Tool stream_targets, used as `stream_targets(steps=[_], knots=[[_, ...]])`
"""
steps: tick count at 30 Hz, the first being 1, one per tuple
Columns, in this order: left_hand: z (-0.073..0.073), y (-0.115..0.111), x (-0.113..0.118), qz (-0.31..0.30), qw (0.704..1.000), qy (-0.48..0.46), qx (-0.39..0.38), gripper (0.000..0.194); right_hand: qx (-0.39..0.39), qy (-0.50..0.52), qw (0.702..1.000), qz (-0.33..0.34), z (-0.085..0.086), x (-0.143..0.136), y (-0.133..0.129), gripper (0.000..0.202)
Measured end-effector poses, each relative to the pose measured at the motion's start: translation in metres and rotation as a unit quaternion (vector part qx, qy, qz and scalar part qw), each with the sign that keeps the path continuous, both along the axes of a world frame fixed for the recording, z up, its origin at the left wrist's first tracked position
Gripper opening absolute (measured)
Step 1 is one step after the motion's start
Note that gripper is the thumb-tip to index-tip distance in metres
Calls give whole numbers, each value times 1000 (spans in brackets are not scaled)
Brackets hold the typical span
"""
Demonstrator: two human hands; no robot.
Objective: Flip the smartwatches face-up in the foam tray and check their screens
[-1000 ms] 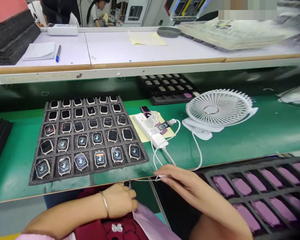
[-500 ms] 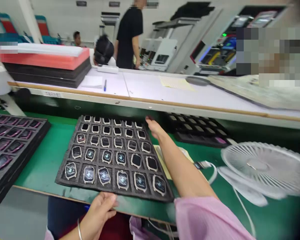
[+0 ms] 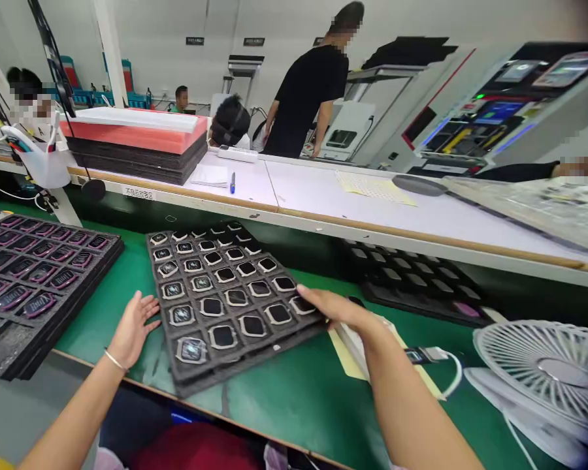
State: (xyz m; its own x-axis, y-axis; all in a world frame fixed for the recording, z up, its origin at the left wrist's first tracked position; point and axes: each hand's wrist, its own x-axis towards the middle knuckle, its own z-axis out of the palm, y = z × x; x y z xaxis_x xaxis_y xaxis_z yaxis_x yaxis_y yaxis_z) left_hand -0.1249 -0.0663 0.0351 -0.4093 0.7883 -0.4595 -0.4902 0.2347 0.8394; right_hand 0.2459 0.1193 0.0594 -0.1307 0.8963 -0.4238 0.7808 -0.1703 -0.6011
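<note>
A black foam tray (image 3: 255, 341) with rows of light-framed watches (image 3: 224, 337) in square pockets lies at an angle over the green bench, its right side seemingly a little raised. My right hand (image 3: 330, 305) grips the tray's right corner, thumb on top and the other fingers out of sight beneath. Beside the left edge of the tray, my left hand (image 3: 133, 331) is open with fingers apart, the fingertips close to the foam; whether they touch it I cannot tell. Some watch screens in the tray's left column are lit.
At the left stands a stack of foam trays (image 3: 78, 307) with purple-framed watches. On the right are a white fan (image 3: 543, 365), a cable connector (image 3: 428, 354) and yellow paper (image 3: 345, 349). Another dark tray (image 3: 421, 303) sits under the white shelf (image 3: 304, 186). Several people are beyond.
The tray has turned clockwise, bringing its lit front row to the left side. My left hand has left the front edge and opened; my right hand has come nearer along with the gripped corner.
</note>
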Motion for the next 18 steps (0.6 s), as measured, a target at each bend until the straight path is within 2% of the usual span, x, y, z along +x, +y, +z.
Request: stream_targets(steps=[2, 4, 6, 7, 8, 9, 10, 12, 13, 15, 18], knots=[[0, -13, -18, 1, 1000, 7, 12, 53, 39, 45, 992, 108, -10, 3, -57, 42], [-6, -33, -29, 29, 999, 33, 18, 55, 37, 141, 968, 205, -20, 6, -104, 38], [-16, -55, -30, 109, 991, 75, 25, 61, 3, 196, 933, 301, -24, 9, -122, 39], [-22, -65, -26, 159, 982, 98, 29, 64, 0, 204, 927, 314, -23, 8, -117, 40], [-29, -74, -18, 202, 972, 115, 36, 67, 10, 203, 932, 299, -22, 6, -103, 41], [-36, -82, -7, 237, 962, 130, 46, 71, 44, 199, 949, 241, -19, 1, -80, 42], [-43, -88, 6, 262, 954, 138, 52, 74, 88, 207, 965, 135, -18, -6, -51, 44], [-56, -96, 37, 252, 959, 120, 37, 79, 118, 218, 969, 23, -17, -27, 13, 55], [-61, -98, 52, 221, 969, 105, 33, 83, 110, 221, 969, -22, -17, -40, 44, 61], [-68, -96, 77, 186, 978, 87, 23, 88, 96, 219, 970, -52, -19, -68, 93, 71], [-69, -87, 91, 201, 977, 66, 30, 92, 78, 216, 972, -54, -21, -103, 127, 76]])
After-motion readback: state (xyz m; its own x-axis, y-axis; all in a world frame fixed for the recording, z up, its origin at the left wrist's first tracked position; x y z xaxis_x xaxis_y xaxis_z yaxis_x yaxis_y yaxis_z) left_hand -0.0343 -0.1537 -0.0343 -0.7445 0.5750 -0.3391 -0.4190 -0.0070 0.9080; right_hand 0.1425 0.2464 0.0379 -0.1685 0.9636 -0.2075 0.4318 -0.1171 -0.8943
